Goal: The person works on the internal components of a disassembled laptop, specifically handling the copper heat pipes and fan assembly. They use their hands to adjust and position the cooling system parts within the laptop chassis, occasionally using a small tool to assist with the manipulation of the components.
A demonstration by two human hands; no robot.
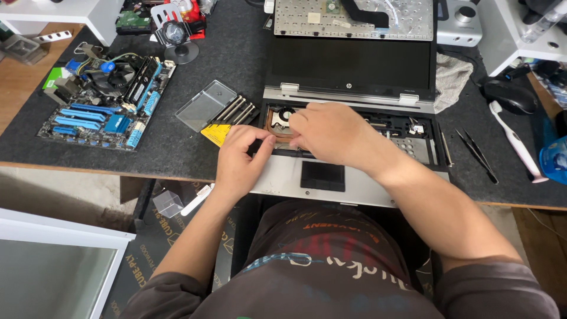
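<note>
Now, laptop (354, 136): opened up, keyboard off, at the bench's (207, 53) near edge.
Your left hand (239, 162): on its left front corner, fingers curled; grip unclear.
Your right hand (333, 133): over the fan (282, 117), fingers bent; hold unclear.
Left: screwdriver set (227, 115), motherboard (109, 100).
Right: tweezers (477, 152).

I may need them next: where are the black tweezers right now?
In the head view, the tweezers lie on the dark mat right of the opened laptop, between its right edge and the white toothbrush, below the black mouse.
</note>
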